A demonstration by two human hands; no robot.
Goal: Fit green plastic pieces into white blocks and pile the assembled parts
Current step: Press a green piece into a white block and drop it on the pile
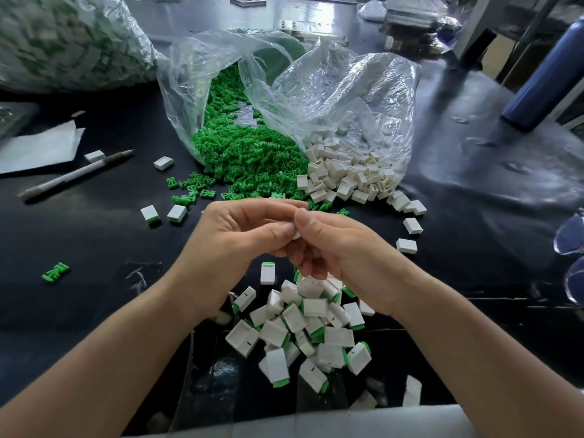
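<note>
While assembled white-and-green plastic parts (303, 330) lie heaped near the black worktop (94, 248) front edge, left hand (240, 238) and right hand (338, 248) both pinch one small white plastic block (296, 236).

Bright green pieces (249, 156) and off-white blocks (344, 172) lie in clear bags (347, 90). The assembled parts (309, 330) are white with green ends. The tabletop (94, 241) is glossy black, the pen (76, 175) white, the bottle (550, 74) dark blue.

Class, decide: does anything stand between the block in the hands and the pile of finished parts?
Nothing visible. The left hand and right hand pinch the block just above the pile; only air lies between.
</note>
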